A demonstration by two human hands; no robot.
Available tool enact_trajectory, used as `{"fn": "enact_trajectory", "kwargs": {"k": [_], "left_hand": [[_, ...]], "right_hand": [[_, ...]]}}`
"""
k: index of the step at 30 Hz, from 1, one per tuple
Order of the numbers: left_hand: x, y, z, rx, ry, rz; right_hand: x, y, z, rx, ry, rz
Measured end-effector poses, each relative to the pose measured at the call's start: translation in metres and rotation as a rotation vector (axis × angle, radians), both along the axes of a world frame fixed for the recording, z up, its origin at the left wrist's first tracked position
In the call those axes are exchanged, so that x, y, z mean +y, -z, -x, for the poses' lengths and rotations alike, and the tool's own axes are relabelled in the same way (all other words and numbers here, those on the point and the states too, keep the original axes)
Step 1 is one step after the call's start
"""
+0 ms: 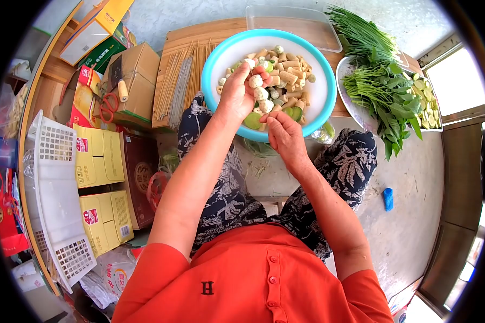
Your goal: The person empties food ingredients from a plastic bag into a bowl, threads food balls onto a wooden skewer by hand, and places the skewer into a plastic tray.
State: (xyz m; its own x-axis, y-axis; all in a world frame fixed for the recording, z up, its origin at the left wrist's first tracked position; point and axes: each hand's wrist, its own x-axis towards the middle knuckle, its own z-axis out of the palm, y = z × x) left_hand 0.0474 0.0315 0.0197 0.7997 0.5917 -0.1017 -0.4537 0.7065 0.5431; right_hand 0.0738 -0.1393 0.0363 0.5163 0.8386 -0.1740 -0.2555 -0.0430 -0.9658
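A row of pale speckled balls (261, 93) runs between my two hands, apparently on a thin skewer, above a white basin with a blue rim (325, 102). My left hand (237, 92) is closed round the upper end of the row. Below and to the right, my right hand (286, 134) pinches at the lower end, its fingertips pressed together; the skewer there is too thin to make out clearly. The basin holds beige tube-shaped pieces (292, 75), more pale balls and green slices (252, 120).
Thin wooden skewers (198, 70) lie on a wooden board (172, 40) left of the basin. A clear tray (293, 24) stands behind. Leafy greens (385, 89) and sliced vegetables (427, 102) are at the right. Boxes (99, 156), a cleaver and red scissors (109, 106) are at the left.
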Motion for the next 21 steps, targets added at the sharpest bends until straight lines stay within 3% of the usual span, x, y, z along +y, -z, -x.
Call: {"fn": "enact_trajectory", "kwargs": {"k": [5,10,13,21], "left_hand": [[-0.01,-0.01,0.003,0.05,0.09,-0.072],[-0.004,-0.013,0.004,0.018,0.04,0.082],[0.004,-0.002,0.004,-0.023,0.051,-0.015],[0.003,-0.007,0.006,-0.028,0.019,0.044]], "right_hand": [[-0.001,0.0,-0.004,0.007,0.045,-0.014],[-0.001,0.0,-0.002,-0.056,0.02,-0.006],[-0.001,0.0,-0.001,-0.091,0.01,0.009],[-0.002,0.002,-0.001,-0.076,0.008,-0.004]]}}
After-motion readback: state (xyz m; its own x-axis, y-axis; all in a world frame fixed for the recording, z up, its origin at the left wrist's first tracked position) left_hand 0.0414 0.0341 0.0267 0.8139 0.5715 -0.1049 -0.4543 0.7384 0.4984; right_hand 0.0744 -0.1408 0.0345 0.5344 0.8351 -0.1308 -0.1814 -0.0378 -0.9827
